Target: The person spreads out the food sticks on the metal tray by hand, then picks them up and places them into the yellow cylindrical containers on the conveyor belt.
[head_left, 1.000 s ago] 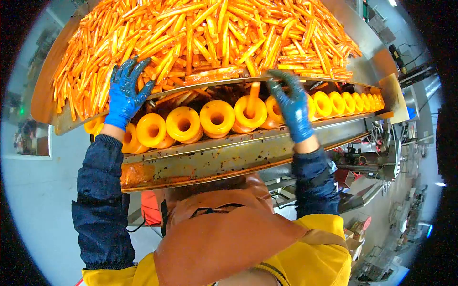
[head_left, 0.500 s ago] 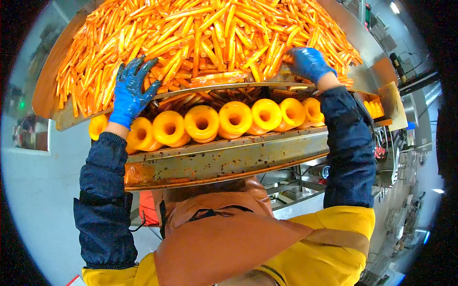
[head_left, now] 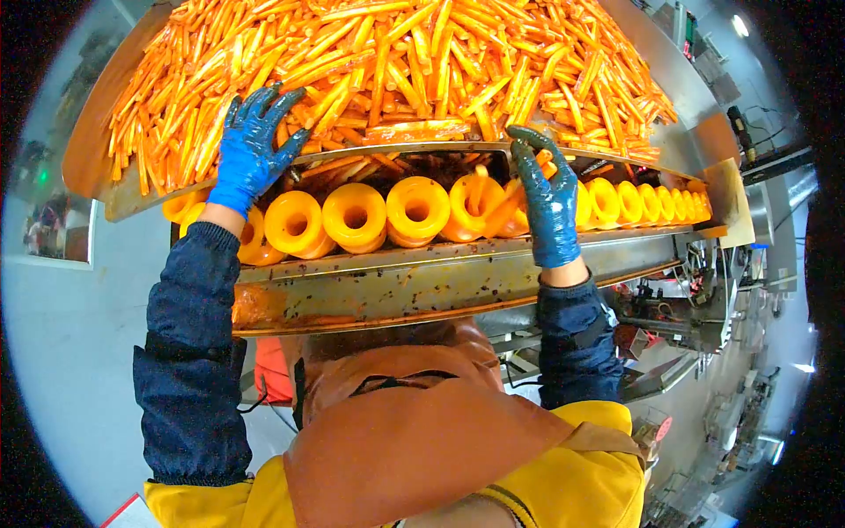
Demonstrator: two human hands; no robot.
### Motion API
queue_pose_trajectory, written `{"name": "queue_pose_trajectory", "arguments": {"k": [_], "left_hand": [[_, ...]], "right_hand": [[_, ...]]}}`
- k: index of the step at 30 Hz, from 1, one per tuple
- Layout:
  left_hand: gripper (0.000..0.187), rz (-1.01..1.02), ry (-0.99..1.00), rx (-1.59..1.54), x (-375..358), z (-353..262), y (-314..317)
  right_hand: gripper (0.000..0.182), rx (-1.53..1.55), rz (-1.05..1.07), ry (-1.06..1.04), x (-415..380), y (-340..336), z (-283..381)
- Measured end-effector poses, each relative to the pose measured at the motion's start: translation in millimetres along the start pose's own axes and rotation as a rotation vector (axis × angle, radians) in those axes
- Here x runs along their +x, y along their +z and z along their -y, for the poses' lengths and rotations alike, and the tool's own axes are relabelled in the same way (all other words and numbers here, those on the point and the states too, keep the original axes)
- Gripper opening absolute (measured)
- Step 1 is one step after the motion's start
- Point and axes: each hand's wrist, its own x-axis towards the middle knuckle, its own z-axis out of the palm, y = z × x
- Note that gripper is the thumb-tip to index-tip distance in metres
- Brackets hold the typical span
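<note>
My left hand (head_left: 255,150), in a wet blue glove, has its fingers spread at the near edge of a heap of orange sauce-coated sticks (head_left: 387,70). It holds nothing that I can see. My right hand (head_left: 550,207), also gloved, is over a row of yellow funnel-mouthed cups (head_left: 355,217). Orange sticks (head_left: 546,164) show between its thumb and fingers, partly hidden by the glove. Left of this hand, one stick (head_left: 476,191) stands tilted in a cup's mouth. Another stick (head_left: 503,211) slants beside it, close to my fingers.
The heap lies on a wide metal tray (head_left: 687,106) with a raised near lip. Behind the cups runs a dark gap with loose sticks. A stained metal channel (head_left: 396,290) lies on the near side of the cups. Machinery (head_left: 669,317) stands to the right.
My right hand has come from the heap down and left to the cups, bringing sticks. The cup row has shifted slightly. My left hand stays nearly in place.
</note>
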Motion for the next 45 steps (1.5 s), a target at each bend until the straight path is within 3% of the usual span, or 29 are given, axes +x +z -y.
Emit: {"name": "queue_pose_trajectory", "arguments": {"k": [1, 4, 6, 8, 10, 12, 16, 18, 22, 24, 26, 27, 29, 31, 32, 35, 37, 41, 42, 44, 45], "left_hand": [[0.053, 0.005, -0.008, 0.002, 0, -1, 0], [0.052, 0.013, -0.019, 0.008, 2, -4, -3], [0.052, 0.018, -0.028, 0.011, 1, -4, -3], [0.053, 0.001, -0.01, 0.019, 1, 0, 1], [0.053, -0.002, -0.008, 0.005, 0, 1, 1], [0.053, -0.033, 0.009, 0.001, 0, 2, 3], [0.053, -0.035, 0.02, 0.012, 0, 4, 5], [0.053, -0.029, 0.005, 0.001, 0, 2, 3], [0.052, -0.024, -0.002, 0.003, 1, 0, 1], [0.051, 0.002, -0.007, 0.005, 3, 0, -1], [0.051, 0.018, -0.022, -0.007, 2, -3, -3], [0.051, 0.018, -0.017, 0.003, 2, -2, -3], [0.052, 0.017, -0.02, 0.0, 2, -2, -2], [0.052, 0.021, -0.013, 0.014, 2, -1, -1], [0.052, 0.02, -0.013, 0.013, 2, -1, -1], [0.052, 0.012, -0.023, 0.0, 2, -2, -2], [0.052, 0.014, -0.019, 0.007, 2, -2, -1], [0.052, 0.008, -0.013, -0.002, 2, -3, -4], [0.052, 0.014, -0.019, 0.005, 2, -3, -2], [0.053, 0.018, -0.03, 0.013, 2, -2, -1], [0.052, 0.013, -0.023, 0.011, 2, -1, -1]], "right_hand": [[0.023, 0.059, -0.05, -0.033, -2, 10, -3], [0.033, 0.135, 0.06, 0.091, -16, 45, -8], [0.045, 0.009, 0.142, -0.003, -17, 56, -21], [0.052, -0.155, 0.058, -0.132, -18, 49, -32], [0.058, -0.189, 0.037, -0.044, -17, 39, -36], [0.055, -0.327, -0.109, -0.226, -17, 31, -31], [0.05, -0.301, -0.203, -0.371, -23, 36, -10], [0.045, -0.09, -0.125, -0.239, -30, 54, -8], [0.049, -0.259, 0.275, -0.275, -33, 74, -18], [0.042, -0.296, 0.308, -0.287, -25, 53, -23], [0.035, -0.302, 0.214, -0.171, -6, 9, -41], [0.029, -0.471, 0.129, -0.248, 10, -20, -35], [0.035, -0.876, 0.07, -0.378, 51, -91, -39], [0.047, -1.3, 0.196, -0.282, 79, -139, -34], [0.051, -1.279, 0.388, -0.251, 92, -152, -34], [0.054, -1.27, 0.487, -0.274, 111, -144, -41], [0.041, -1.408, 0.641, -0.2, 126, -135, -39], [0.052, -1.408, 0.654, 0.002, 137, -125, -46], [0.052, -1.409, 0.654, 0.002, 136, -130, -50], [0.045, -1.419, 0.755, -0.324, 137, -139, -55], [0.045, -1.418, 0.756, -0.329, 138, -136, -48]]}}
